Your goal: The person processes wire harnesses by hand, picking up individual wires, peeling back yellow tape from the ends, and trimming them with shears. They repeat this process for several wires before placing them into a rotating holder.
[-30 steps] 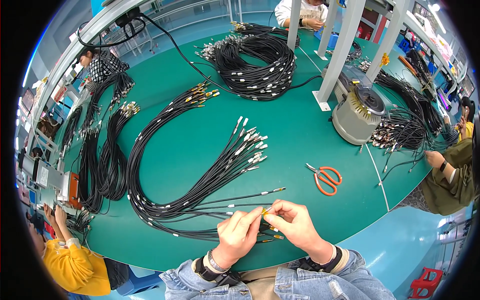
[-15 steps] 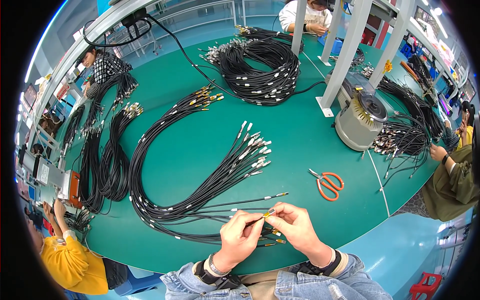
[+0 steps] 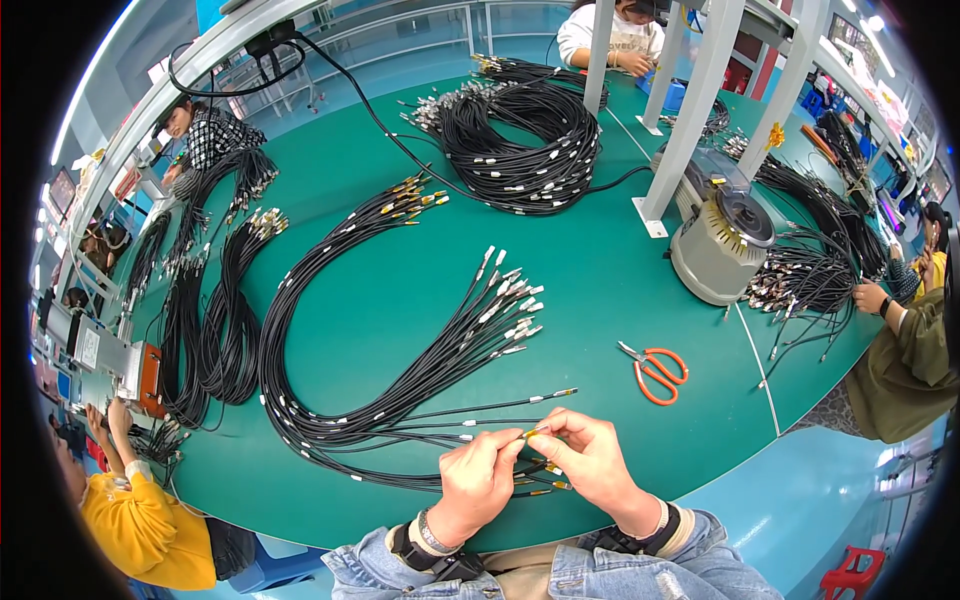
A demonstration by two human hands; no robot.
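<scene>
Near the front edge of the green table, my left hand (image 3: 476, 484) pinches a black cable just behind its end. The yellow-wrapped cable end (image 3: 529, 434) shows between my fingertips. My right hand (image 3: 592, 462) is closed on the tip of that same cable, thumb and forefinger pressed together over it. A bundle of black cables (image 3: 275, 350) with white tags curves across the table to my left, its white-tagged ends fanned out beyond my hands. Several loose cable ends lie beside and under my fingers. Orange-handled cutters (image 3: 656, 374) rest to the right of my right hand.
A large cable coil (image 3: 520, 150) lies at the far side of the green table (image 3: 600, 270). Grey posts and a round-topped machine (image 3: 722, 245) stand right of it. More cable bundles lie left and right. Co-workers sit around the table; a red stool (image 3: 851, 574) stands lower right.
My right fingertips have closed further over the cable end, covering the pale tip that showed before. The co-worker's hand at the right has shifted slightly. Otherwise the table looks the same.
</scene>
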